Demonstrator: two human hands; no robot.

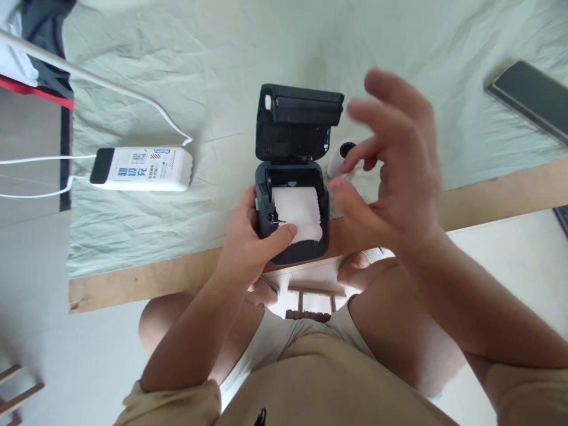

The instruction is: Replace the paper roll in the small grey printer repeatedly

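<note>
A small dark label printer (293, 251) is at the table's near edge, its hinged lid (293, 139) standing up and back. Inside its bay lies a white paper roll (299, 207) with a loose end toward me. My left hand (248, 239) grips the printer's left side, the thumb pressing on the paper. To the right of the printer my right hand (399, 160) is raised, fingers apart and somewhat blurred, with nothing in it. Behind its fingers a second white roll (341, 157) with a dark core shows partly on the cloth.
A pale green cloth (213, 77) covers the wooden table (146, 272). On the left lies a white power strip (146, 168) with white cables (110, 86). A dark flat phone-like object (532, 100) rests at the right. Dark and white fabric (47, 44) is at the far left corner.
</note>
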